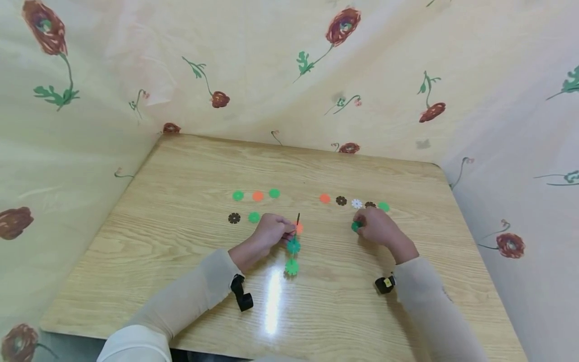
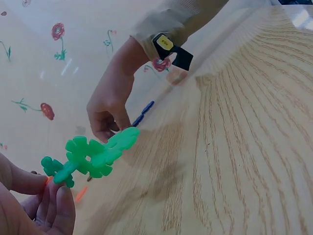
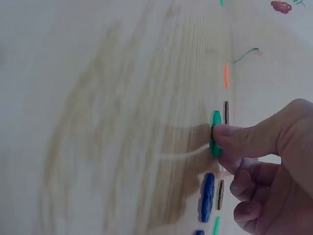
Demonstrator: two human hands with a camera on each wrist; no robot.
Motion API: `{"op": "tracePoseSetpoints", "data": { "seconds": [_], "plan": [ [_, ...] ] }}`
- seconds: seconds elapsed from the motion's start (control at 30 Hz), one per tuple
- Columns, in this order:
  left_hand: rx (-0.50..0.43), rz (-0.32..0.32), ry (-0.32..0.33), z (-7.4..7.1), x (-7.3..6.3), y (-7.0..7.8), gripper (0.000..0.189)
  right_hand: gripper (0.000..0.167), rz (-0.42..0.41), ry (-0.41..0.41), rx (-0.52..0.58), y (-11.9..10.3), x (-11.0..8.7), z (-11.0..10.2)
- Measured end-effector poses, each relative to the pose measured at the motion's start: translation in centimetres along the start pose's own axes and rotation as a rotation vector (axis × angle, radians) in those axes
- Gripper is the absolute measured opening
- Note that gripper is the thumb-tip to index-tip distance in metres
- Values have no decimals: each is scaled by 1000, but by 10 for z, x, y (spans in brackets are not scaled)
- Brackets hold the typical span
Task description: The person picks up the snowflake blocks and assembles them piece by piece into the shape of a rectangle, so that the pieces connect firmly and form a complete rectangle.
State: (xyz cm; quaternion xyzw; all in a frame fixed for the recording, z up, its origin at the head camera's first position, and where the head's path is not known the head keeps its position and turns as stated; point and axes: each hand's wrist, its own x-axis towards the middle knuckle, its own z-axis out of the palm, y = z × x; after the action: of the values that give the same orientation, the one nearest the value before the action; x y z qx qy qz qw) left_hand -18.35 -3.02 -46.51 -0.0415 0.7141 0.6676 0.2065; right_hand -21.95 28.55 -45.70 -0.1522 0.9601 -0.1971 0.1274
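In the head view my left hand (image 1: 273, 232) pinches a chain of notched plastic discs (image 1: 292, 266), mostly green, with an orange disc and a dark one seen edge-on at its far end. The left wrist view has the green discs (image 2: 90, 157) slotted together at angles, jutting out from my fingertips above the table. Over to the right, my right hand (image 1: 379, 229) pinches a single green disc (image 1: 355, 227) between thumb and fingers. From the right wrist, this green disc (image 3: 215, 136) appears edge-on, beside a blue disc (image 3: 207, 198) that the hand hides in the head view.
Loose discs lie in rows on the wooden table (image 1: 181, 281). At the back left are a green disc (image 1: 237, 195), an orange disc (image 1: 258, 196) and others. The right row includes an orange disc (image 1: 324, 198) and a white disc (image 1: 356, 203). Flowered sheeting (image 1: 271, 65) surrounds the table.
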Motion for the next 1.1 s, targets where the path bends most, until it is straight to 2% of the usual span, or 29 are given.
{"op": "tracePoseSetpoints", "data": {
  "seconds": [0.13,0.27,0.53,0.73,0.83,1.1],
  "plan": [
    [-6,-7,3,3,0,-1,14,12,33,19,84,-5,5,8],
    [-24,-10,5,4,-1,-4,15,6,1,79,219,-17,12,19],
    [-48,-20,5,7,0,-6,16,17,-31,135,593,-50,30,37],
    [-40,-14,1,8,1,-8,16,22,-14,155,809,-67,39,41],
    [-46,-15,2,9,1,-9,15,23,-10,166,867,-74,42,42],
    [-47,-41,1,13,2,-9,14,23,12,149,933,-89,46,45]
  ]
}}
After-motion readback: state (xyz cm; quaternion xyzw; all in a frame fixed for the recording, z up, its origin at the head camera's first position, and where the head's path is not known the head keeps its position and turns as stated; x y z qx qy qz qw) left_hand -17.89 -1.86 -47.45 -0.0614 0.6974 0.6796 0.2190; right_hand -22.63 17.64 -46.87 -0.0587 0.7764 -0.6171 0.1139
